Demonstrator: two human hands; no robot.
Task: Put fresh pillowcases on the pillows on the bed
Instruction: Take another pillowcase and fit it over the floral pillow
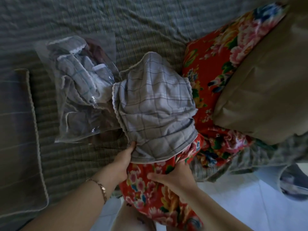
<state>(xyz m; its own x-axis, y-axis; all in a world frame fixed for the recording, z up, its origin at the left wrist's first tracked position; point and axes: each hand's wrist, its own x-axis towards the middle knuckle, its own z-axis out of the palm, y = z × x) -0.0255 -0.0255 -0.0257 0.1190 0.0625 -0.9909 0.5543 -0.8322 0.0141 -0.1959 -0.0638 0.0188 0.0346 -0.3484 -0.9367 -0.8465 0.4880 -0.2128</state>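
Wrinkled bed [150, 22], ribbed grey-green quilt, open room across far side. Smooth tan pillow [260, 90] at rt edge, overlapping 2nd floral one [215, 52]. Red floral pillow [150, 194] at bed's near edge, long axis running away from person, far end inside grey plaid case [155, 104], lace-trimmed, mouth facing person. Clear plastic bag [78, 90] w/ folded grey cloth touches case's left side. L hand [124, 161] grips case hem; R hand [175, 174] curls round pillow.
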